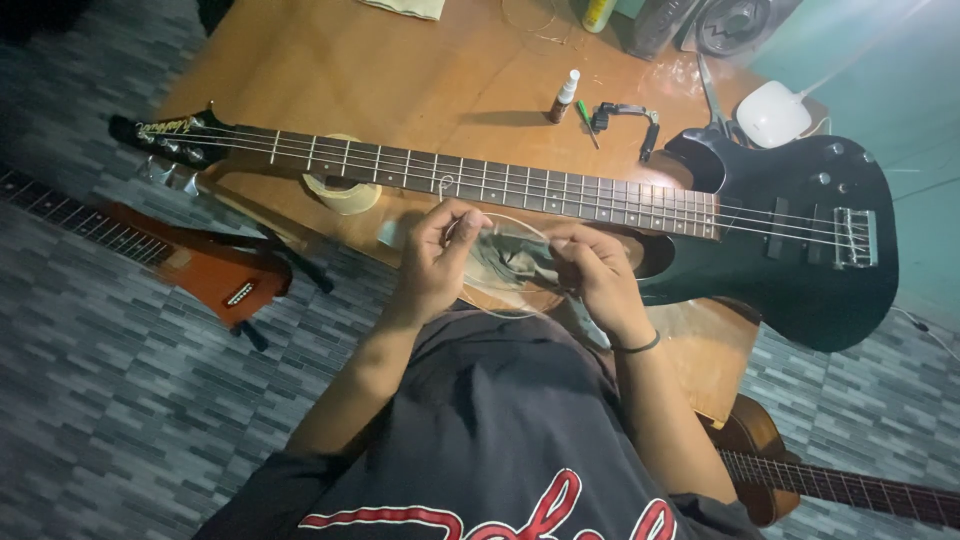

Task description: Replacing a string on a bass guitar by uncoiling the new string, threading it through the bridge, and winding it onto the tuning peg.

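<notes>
A black bass guitar (790, 235) lies across a low wooden table (400, 70), neck to the left, headstock (165, 135) past the table's left edge. In front of it my left hand (435, 260) and my right hand (600, 275) are close together, both closed on a thin coiled guitar string (510, 222) and a grey cloth (505, 262) held between them. A dark band circles my right wrist. The neck rests on a roll of tape (345, 192).
On the table behind the bass are a small white-capped bottle (563, 97), a green screwdriver (587, 122), a black tool (625, 115), pliers (712, 100) and a white device (772, 112). An orange guitar (200, 265) lies on the floor at left, a brown acoustic guitar (780, 470) at lower right.
</notes>
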